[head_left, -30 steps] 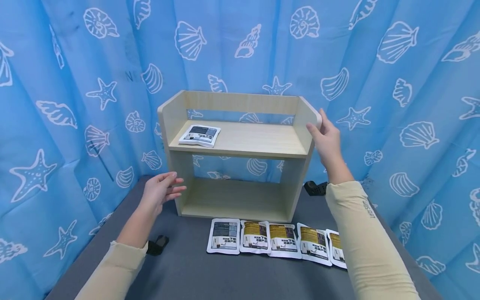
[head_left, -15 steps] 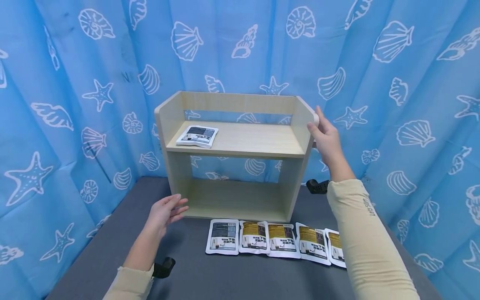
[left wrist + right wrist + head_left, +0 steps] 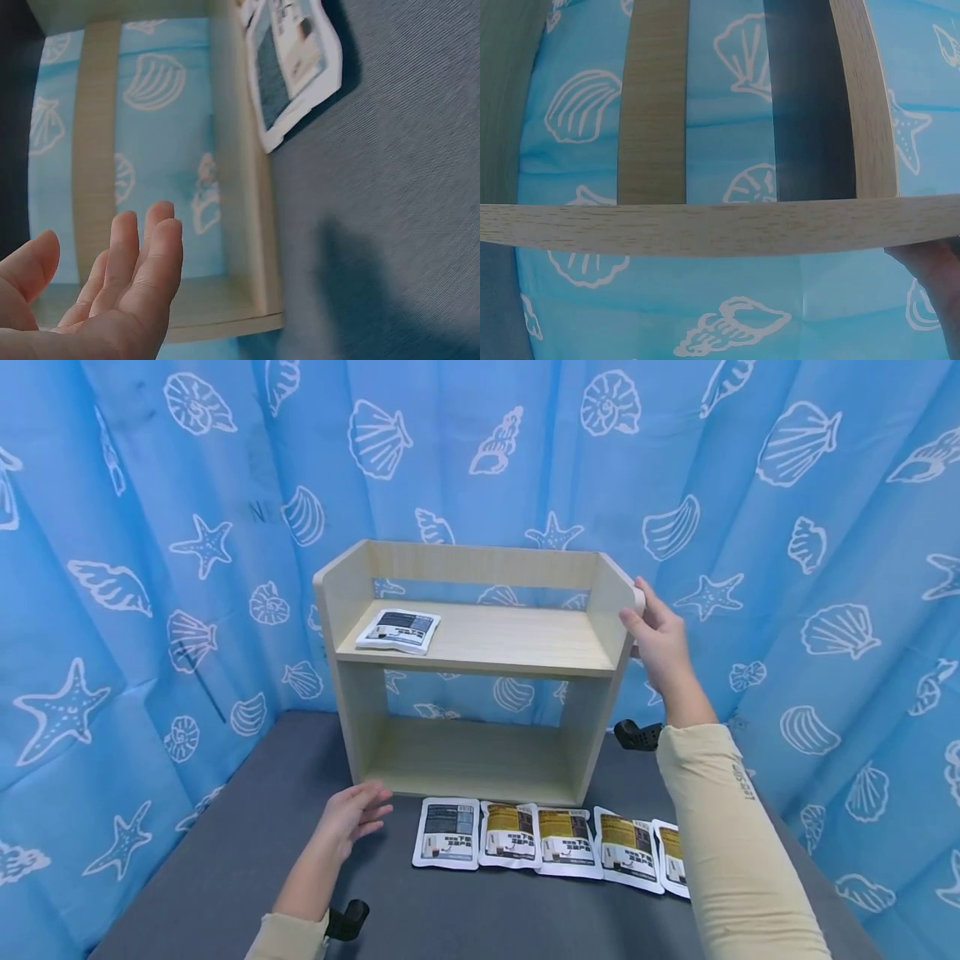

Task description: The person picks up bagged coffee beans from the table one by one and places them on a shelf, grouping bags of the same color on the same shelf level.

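Note:
A pale wooden two-tier shelf stands on the table. My right hand grips the upper front edge of its right side panel; in the right wrist view only part of that hand shows beyond the panel edge. My left hand hovers near the lower left front corner, fingers loosely extended and holding nothing; the left wrist view shows the hand palm up before the shelf. One flat white-edged pouch lies on the upper tier at left. A dark-labelled pouch lies on the table right of my left hand.
Several yellow-labelled pouches continue the row along the shelf's front, the rightmost partly behind my right sleeve. A grey cloth covers the table. Blue shell-patterned curtains hang behind and at both sides.
My left hand has moved down and to the right, from beside the shelf's left panel to its lower front corner. The right hand stays on the right panel. The pouches have not moved.

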The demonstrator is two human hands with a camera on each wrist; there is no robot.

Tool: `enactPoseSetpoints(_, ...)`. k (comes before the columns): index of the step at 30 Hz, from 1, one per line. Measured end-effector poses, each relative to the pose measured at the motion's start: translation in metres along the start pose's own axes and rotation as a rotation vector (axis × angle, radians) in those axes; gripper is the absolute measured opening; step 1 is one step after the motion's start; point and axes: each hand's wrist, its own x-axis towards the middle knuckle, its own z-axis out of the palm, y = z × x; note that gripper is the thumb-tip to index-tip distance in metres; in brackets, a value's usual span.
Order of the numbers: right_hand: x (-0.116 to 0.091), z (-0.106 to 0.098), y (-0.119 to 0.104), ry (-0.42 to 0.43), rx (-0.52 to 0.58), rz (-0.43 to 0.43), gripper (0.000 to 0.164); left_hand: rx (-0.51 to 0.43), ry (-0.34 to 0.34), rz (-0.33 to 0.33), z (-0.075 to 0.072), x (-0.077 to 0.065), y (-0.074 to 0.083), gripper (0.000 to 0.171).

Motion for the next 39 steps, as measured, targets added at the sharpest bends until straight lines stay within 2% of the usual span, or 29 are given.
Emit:
enactPoseSetpoints(15,0.000,0.003,0.001,0.013,-0.031,-0.024,0.061,-0.016,0.000,-0.048,0.010,0.006,-0.021,0.053)
enactPoseSetpoints(28,0.001,0.004,0.001,0.025,-0.053,-0.033,0.062,0.002,-0.001,-0.091,0.021,0.009,-0.038,0.044)
enactPoseSetpoints(39,-0.001,0.003,0.002,0.024,-0.047,-0.027,0.063,0.005,0.005,-0.144,0.023,0.015,-0.049,0.038)
